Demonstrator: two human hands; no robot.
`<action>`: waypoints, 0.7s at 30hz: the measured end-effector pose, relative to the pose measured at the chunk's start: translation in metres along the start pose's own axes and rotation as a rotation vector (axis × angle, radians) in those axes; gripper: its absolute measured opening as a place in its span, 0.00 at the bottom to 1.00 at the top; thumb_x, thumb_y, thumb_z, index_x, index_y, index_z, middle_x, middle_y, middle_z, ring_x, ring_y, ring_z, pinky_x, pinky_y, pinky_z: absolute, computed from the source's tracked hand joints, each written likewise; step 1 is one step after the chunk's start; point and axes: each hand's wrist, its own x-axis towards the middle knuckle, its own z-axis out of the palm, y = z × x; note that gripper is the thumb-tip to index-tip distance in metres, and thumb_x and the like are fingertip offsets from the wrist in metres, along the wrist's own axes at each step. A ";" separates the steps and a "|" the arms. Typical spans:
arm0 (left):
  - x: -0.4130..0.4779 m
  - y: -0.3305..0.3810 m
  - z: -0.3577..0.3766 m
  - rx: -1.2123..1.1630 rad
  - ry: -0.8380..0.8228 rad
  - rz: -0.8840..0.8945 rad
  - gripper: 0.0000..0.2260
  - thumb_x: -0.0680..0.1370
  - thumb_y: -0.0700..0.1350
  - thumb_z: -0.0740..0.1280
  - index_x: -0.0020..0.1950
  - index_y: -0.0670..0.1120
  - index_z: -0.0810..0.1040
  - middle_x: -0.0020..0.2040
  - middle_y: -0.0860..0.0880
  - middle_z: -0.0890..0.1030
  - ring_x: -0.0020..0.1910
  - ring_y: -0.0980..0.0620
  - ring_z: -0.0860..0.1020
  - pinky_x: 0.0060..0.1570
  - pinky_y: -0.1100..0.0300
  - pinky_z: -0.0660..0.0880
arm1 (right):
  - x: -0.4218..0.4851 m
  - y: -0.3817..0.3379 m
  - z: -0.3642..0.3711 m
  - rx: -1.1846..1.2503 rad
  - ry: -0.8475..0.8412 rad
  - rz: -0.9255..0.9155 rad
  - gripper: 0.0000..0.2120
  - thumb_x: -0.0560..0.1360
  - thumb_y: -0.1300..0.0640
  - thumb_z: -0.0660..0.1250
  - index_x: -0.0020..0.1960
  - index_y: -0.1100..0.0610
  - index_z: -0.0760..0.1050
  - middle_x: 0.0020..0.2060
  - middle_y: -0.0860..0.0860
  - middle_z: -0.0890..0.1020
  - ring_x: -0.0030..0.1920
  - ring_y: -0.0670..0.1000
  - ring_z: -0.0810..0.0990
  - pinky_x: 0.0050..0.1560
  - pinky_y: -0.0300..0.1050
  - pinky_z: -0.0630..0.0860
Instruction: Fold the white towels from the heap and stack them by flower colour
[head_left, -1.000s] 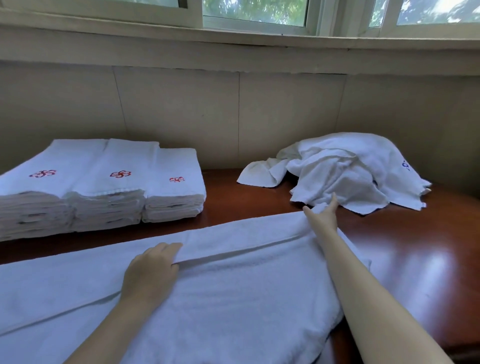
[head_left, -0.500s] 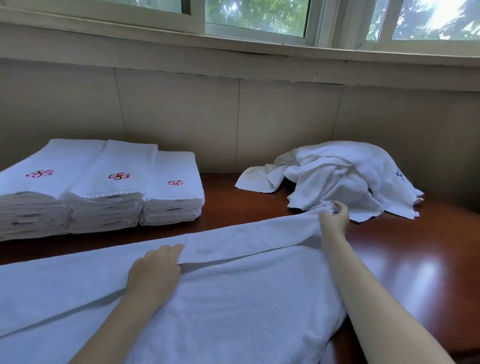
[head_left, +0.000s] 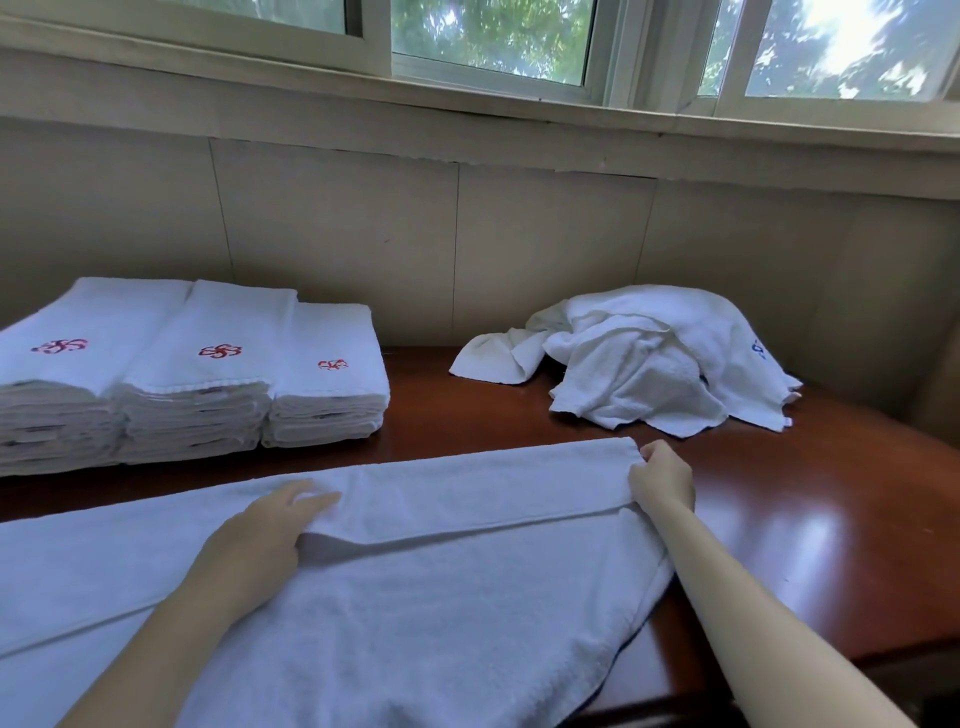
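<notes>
A large white towel (head_left: 415, 613) lies spread across the front of the dark wooden table (head_left: 810, 525), with its far edge folded over towards me. My left hand (head_left: 270, 540) holds the folded edge near the middle, fingers on top and thumb tucked under it. My right hand (head_left: 662, 478) pinches the folded edge's right corner. A heap of crumpled white towels (head_left: 649, 358) sits at the back right; a blue flower mark (head_left: 758, 349) shows on one. At the back left stand three stacks of folded towels (head_left: 197, 369) with red flowers on top.
A tiled wall (head_left: 519, 249) and window sill run right behind the table. Bare wood shows between the stacks and the heap and on the table's right side. The spread towel hangs over the table's front edge.
My right hand has gone from lying flat on the towel's right end to pinching its corner and has drawn the fold straight. My left hand stays on the fold. The camera has tilted slightly.
</notes>
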 end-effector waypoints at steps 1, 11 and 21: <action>0.000 -0.003 0.000 0.011 0.032 -0.012 0.33 0.74 0.33 0.56 0.73 0.62 0.62 0.73 0.60 0.59 0.69 0.55 0.63 0.57 0.62 0.71 | -0.002 -0.001 0.000 -0.049 0.000 -0.023 0.14 0.76 0.63 0.59 0.61 0.60 0.72 0.57 0.59 0.78 0.57 0.59 0.76 0.46 0.44 0.68; -0.015 -0.061 -0.017 0.256 0.160 -0.247 0.27 0.72 0.32 0.57 0.60 0.61 0.75 0.49 0.55 0.69 0.47 0.53 0.67 0.40 0.62 0.67 | -0.022 -0.016 0.000 -0.635 0.026 -0.137 0.15 0.79 0.63 0.55 0.63 0.55 0.71 0.60 0.56 0.70 0.60 0.58 0.69 0.55 0.48 0.68; -0.100 -0.124 -0.049 0.001 0.493 -0.775 0.18 0.73 0.37 0.69 0.63 0.42 0.76 0.56 0.36 0.72 0.55 0.35 0.69 0.53 0.46 0.68 | -0.127 -0.137 0.067 -0.530 -0.317 -0.714 0.15 0.78 0.54 0.58 0.63 0.52 0.72 0.61 0.53 0.69 0.62 0.57 0.66 0.60 0.52 0.66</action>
